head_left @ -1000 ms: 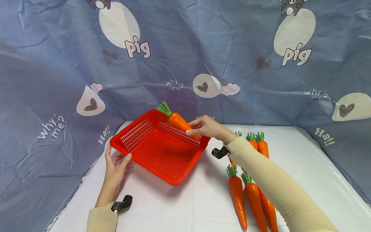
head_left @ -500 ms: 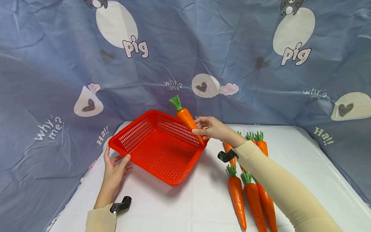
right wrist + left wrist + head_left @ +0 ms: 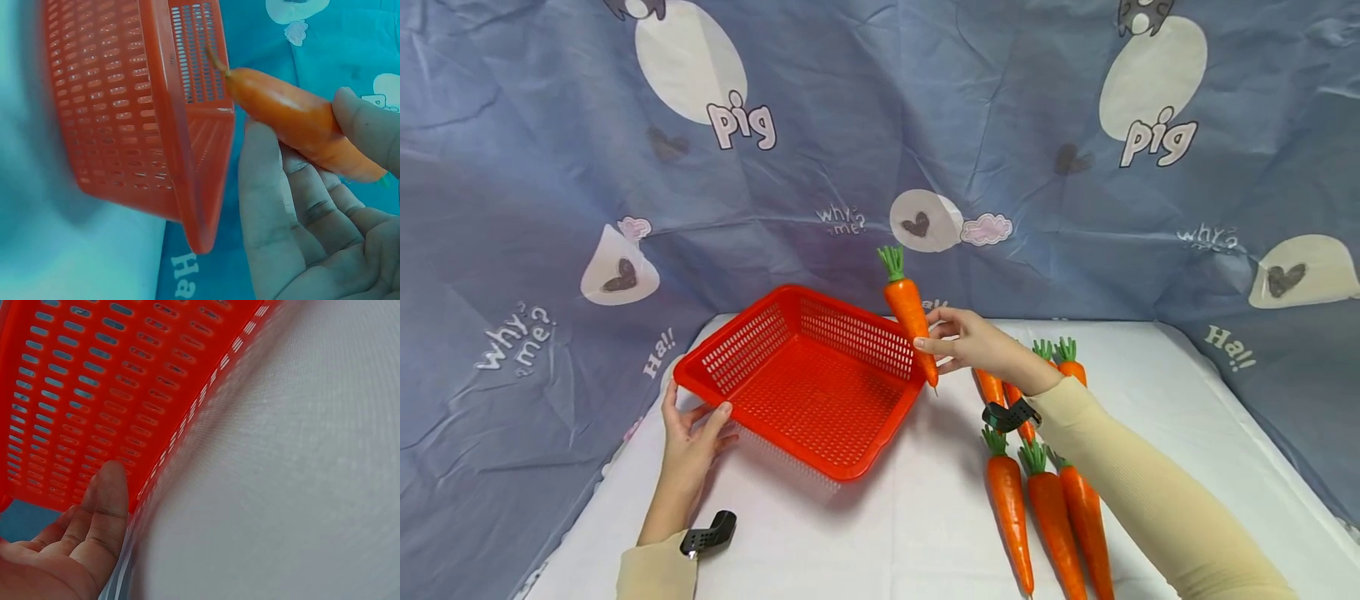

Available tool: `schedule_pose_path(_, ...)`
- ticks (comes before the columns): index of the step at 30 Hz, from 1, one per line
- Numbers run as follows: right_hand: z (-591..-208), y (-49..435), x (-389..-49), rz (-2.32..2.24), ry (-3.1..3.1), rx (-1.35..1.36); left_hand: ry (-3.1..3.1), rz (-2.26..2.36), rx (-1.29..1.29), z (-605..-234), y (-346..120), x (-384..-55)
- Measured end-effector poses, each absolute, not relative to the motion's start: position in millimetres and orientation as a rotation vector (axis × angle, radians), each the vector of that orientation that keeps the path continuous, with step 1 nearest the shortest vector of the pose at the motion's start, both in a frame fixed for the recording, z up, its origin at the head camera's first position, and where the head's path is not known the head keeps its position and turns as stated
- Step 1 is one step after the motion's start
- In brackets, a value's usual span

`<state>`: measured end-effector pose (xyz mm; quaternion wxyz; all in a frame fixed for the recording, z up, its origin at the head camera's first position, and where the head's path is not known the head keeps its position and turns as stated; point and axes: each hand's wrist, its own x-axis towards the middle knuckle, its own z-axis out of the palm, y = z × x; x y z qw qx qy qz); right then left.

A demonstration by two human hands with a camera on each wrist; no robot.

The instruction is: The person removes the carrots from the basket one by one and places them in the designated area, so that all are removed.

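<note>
A red mesh basket [image 3: 820, 392] sits on the table, turned at an angle, its bare perforated floor visible in the head view. My left hand [image 3: 688, 442] grips its left corner, thumb on the rim and fingers outside; the left wrist view has those fingers [image 3: 106, 494] against the slotted wall. With thumb and fingers, my right hand [image 3: 966, 342] pinches a carrot [image 3: 910, 312] by its lower half. Green top up and thin tip down, this carrot hangs at the basket's right back corner. In the right wrist view the carrot [image 3: 287, 112] is beside the basket's rim [image 3: 178, 125].
Several more carrots [image 3: 1011, 508] lie on the white tablecloth [image 3: 925, 533] at the right, in a nearer and a farther row. The right forearm [image 3: 1135, 492] covers part of them. A blue patterned curtain [image 3: 820, 150] hangs behind the table.
My right hand has carried the carrot rightward from over the basket to its right back corner, and the carrot has turned more upright. The left hand keeps its grip on the basket.
</note>
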<state>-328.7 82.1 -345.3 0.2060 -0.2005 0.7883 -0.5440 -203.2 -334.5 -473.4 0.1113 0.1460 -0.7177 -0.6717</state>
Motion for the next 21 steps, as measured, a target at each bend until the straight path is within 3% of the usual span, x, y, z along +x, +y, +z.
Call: schedule_pose_path(21, -348.1, 124.0, -296.6, -1.594, 2.137, -0.481, -2.077, -1.992, 0.439, -472.9, -331.9, -202.3)
